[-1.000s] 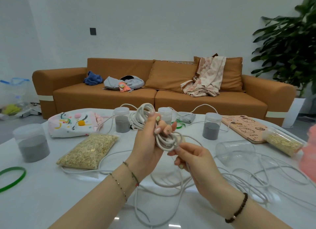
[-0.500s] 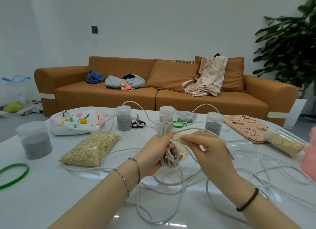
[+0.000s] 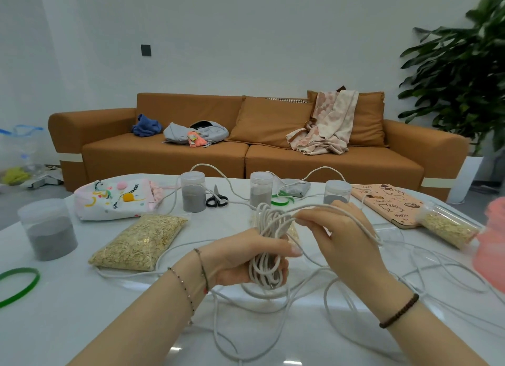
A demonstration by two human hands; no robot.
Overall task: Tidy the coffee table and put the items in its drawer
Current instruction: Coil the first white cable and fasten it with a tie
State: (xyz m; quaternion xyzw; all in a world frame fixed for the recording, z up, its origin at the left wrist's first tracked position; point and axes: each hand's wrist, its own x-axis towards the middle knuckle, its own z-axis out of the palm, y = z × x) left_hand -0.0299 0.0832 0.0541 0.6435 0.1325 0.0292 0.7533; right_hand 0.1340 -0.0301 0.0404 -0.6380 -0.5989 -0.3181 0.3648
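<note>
A: The left hand [image 3: 240, 259], how is it set?
B: It is closed round a coiled bundle of smooth white cord [image 3: 266, 221], which is held upright above the glossy white coffee table [image 3: 68, 311].
A: And the right hand [image 3: 344, 237]?
B: A single strand of the same cord is pinched between its thumb and fingertips, just beside the top of the coil. Loose loops are spread over the table below.
A: What is laid out, left to right?
B: A thin green ring [image 3: 19, 283], a clear cylindrical jar of grey powder [image 3: 47, 229], a printed fabric pouch [image 3: 114, 199] whose lettering cannot be read, a soft clear bag of oat flakes [image 3: 139, 242], black-handled scissors [image 3: 216, 199], and a flat pink cover [image 3: 388, 204] on which "Hello" is printed.
</note>
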